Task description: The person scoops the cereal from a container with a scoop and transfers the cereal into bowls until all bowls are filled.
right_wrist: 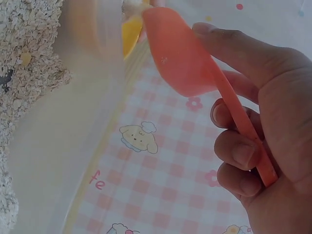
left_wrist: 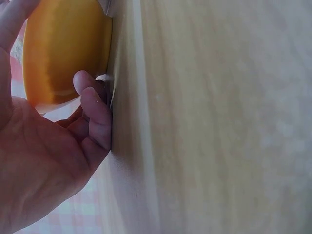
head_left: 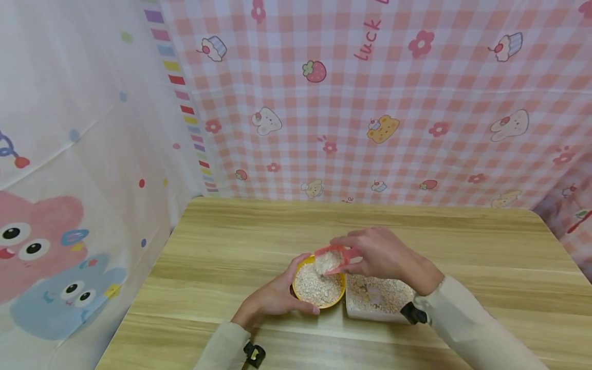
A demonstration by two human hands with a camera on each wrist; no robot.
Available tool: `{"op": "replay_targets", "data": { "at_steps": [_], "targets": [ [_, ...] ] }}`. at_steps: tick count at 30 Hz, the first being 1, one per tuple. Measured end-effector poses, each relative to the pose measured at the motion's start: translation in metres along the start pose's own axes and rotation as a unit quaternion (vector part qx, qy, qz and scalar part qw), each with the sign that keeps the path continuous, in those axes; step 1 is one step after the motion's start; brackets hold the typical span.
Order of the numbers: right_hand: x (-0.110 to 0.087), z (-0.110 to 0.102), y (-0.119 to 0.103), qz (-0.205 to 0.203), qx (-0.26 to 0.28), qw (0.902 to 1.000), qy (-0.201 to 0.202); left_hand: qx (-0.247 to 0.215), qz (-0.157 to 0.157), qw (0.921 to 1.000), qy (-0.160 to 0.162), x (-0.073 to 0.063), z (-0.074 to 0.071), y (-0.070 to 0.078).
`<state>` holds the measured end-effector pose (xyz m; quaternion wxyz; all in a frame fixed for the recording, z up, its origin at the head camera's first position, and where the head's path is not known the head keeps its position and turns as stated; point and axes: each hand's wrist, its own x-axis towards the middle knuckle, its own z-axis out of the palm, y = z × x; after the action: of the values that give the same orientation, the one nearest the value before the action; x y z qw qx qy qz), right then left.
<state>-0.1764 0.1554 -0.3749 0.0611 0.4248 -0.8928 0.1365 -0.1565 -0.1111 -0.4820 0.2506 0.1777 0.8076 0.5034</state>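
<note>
A yellow bowl (head_left: 331, 306) filled with oat flakes (head_left: 314, 288) stands on the wooden table. My left hand (head_left: 279, 297) holds it from the left, thumb on the near side and fingers at the far side. In the left wrist view, the lower fingers curl beside the base of the bowl (left_wrist: 70, 48). My right hand (head_left: 381, 252) grips a pinkish-orange scoop (right_wrist: 183, 58) by its handle. The scoop is heaped with oats (head_left: 327, 262) and tilts over the bowl's far right rim.
Just right of the bowl sits a translucent rectangular container (head_left: 376, 314) with more oats inside, partly under my right forearm. Wooden tabletop (head_left: 231, 231) surrounds them. A pink checked cloth (head_left: 287, 154) hangs behind the table, and a white printed cloth (head_left: 106, 180) hangs at the left.
</note>
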Motion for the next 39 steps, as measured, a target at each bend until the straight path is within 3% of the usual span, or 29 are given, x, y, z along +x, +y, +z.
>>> {"op": "replay_targets", "data": {
  "at_steps": [24, 39],
  "targets": [
    [0.004, -0.011, -0.005, 0.035, -0.057, 0.9971, -0.037, 0.002, -0.007, 1.0, 0.001, 0.0, 0.001, 0.002],
    [0.0, -0.01, -0.01, 0.012, -0.11, 0.9937, -0.017, 0.0, -0.013, 0.9999, 0.004, 0.0, 0.0, 0.002]
  ]
}}
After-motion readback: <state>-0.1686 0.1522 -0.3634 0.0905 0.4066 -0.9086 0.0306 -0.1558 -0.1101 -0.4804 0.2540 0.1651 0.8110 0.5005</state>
